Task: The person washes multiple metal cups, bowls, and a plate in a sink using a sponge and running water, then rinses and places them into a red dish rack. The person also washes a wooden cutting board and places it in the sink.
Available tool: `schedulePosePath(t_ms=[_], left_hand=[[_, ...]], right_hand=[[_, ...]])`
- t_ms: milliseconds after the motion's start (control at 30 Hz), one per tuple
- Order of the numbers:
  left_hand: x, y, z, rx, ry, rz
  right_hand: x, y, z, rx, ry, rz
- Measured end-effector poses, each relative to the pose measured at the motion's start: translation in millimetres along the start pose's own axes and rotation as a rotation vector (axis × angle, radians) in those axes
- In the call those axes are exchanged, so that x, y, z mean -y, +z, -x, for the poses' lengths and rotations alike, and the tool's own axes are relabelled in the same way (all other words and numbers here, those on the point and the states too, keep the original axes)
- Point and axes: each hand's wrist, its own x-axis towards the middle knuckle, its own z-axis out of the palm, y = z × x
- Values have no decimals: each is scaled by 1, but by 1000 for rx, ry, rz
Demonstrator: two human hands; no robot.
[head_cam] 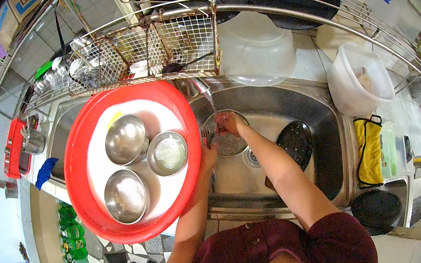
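A round metal bowl (230,145) is in the steel sink, under the water running from the faucet (201,86). My left hand (210,154) grips the bowl's left edge, and the red basin's rim partly hides that hand. Over the bowl's upper part, in the stream, is my right hand (232,123); its fingers are blurred by the water. Left of the sink bowl is a red plastic basin (144,235) with a white inside. It holds a steel bowl (126,139), a second steel bowl (126,196) and a smaller bowl with suds (167,153).
A dark oval pan (296,144) lies in the sink's right side. Above the faucet hangs a rusty wire basket (189,48) on a metal rack. Translucent plastic tubs (258,53) stand behind the sink. A yellow cloth (370,151) lies on the right counter.
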Motion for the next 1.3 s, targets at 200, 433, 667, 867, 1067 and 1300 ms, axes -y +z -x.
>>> schedulePosePath(t_ms=[200,433,667,867,1067,1300], left_hand=[[5,16,3,9,77,85],[-40,38,-46,-30,92,317],[-146,8,1,135,321,106],[-242,-57,74,-72,800,-5],[-283,-143,141,-522,701,-23],[-259,-250,137,-936,619,-43]], right_hand=[[-5,5,-2,-364,-39,697],[-60,-28,0,-169,58,664],[-41,-21,13,-349,-4,524],[-36,5,28,-436,-163,240],[-18,-18,66,-796,-617,647],[-81,-160,192,-1257,161,891]])
